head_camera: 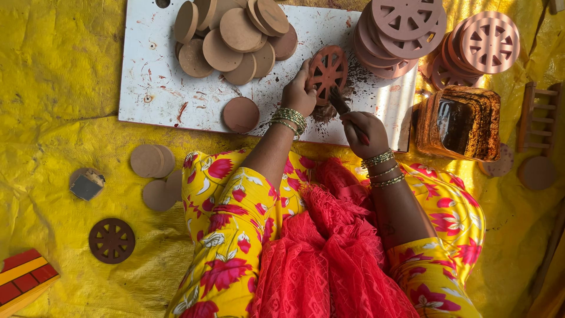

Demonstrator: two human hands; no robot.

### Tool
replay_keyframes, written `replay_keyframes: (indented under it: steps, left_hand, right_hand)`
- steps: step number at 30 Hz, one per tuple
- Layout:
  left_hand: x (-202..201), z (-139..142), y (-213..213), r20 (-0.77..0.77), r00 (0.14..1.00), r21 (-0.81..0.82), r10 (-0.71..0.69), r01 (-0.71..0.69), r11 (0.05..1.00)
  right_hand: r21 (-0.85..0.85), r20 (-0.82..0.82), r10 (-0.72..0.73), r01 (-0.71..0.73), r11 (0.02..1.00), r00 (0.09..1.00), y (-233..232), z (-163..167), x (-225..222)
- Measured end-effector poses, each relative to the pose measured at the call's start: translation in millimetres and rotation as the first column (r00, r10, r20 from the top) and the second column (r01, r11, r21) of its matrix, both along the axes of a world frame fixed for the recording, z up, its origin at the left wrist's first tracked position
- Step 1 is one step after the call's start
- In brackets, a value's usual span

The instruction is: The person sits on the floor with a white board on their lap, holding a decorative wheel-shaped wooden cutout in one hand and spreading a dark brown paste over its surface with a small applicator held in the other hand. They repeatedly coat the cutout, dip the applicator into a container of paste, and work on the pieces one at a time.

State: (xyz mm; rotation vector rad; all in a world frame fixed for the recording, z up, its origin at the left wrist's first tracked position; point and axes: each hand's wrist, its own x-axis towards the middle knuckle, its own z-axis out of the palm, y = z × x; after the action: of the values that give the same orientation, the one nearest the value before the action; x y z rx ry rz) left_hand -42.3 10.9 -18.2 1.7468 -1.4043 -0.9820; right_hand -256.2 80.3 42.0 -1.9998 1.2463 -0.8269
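My left hand [299, 94] grips a round wooden wheel [328, 70] with cut-out spokes, stained dark red, holding it on edge against the white board [153, 88]. My right hand [366, 132] is closed around a small brush [339, 101] whose tip touches the lower rim of the wheel. Dark stain is smeared on the board just below the wheel. Both wrists wear bangles.
A pile of plain wooden discs [235, 38] and one stained disc [241, 114] lie on the board. Stacks of pink spoked wheels [406, 29] sit at the top right. A square container of dark stain [459, 122] stands right. More discs [154, 161] and a dark wheel [112, 240] lie left on the yellow sheet.
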Motion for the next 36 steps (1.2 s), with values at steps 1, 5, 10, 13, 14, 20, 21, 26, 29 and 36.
replay_keyframes:
  steps: [1,5,10,13,14,20,21,26,29,36]
  left_hand:
    - [0,2,0,0.012,1.0,0.032,-0.012,0.011,0.999]
    - [1,4,1,0.153,0.987,-0.004,-0.049,0.05,0.999]
    - [4,-2,0,0.101,0.995,-0.022,-0.022,0.025,0.999]
    - [5,-5,-2,0.134,0.991,-0.035,-0.017,0.022,0.999]
    - [4,-6,-2,0.151,0.988,-0.032,-0.018,0.023,0.999]
    - [3,-4,-3,0.19,0.981,-0.032,-0.027,0.033,0.999]
    - [3,-3,-3,0.18,0.983,-0.032,-0.021,0.028,0.999]
    - [2,3,-1,0.227,0.973,0.026,-0.031,0.025,0.999]
    - [1,7,-1,0.184,0.982,0.026,-0.042,0.038,0.999]
    - [-1,3,-1,0.248,0.968,0.024,-0.039,0.034,0.999]
  right_hand:
    - [-0.013,-0.05,0.002,-0.003,1.0,0.999,0,3,-2]
    - [0.015,-0.062,0.028,-0.028,1.0,0.998,3,19,-14]
    - [0.024,0.071,0.069,-0.071,0.997,0.995,6,19,-3]
    - [-0.001,-0.028,0.086,-0.086,0.996,0.996,2,19,3]
    - [-0.053,-0.047,0.075,-0.077,0.996,0.996,0,20,2]
    - [-0.195,-0.127,0.077,-0.101,0.976,0.989,3,39,-11]
    - [-0.193,-0.126,0.084,-0.108,0.975,0.988,4,40,-11]
    - [-0.111,-0.073,-0.006,-0.002,0.994,0.997,6,23,2]
    - [-0.042,0.031,-0.093,0.094,0.995,0.995,7,13,2]
    - [-0.071,0.029,-0.098,0.1,0.992,0.995,11,15,-17]
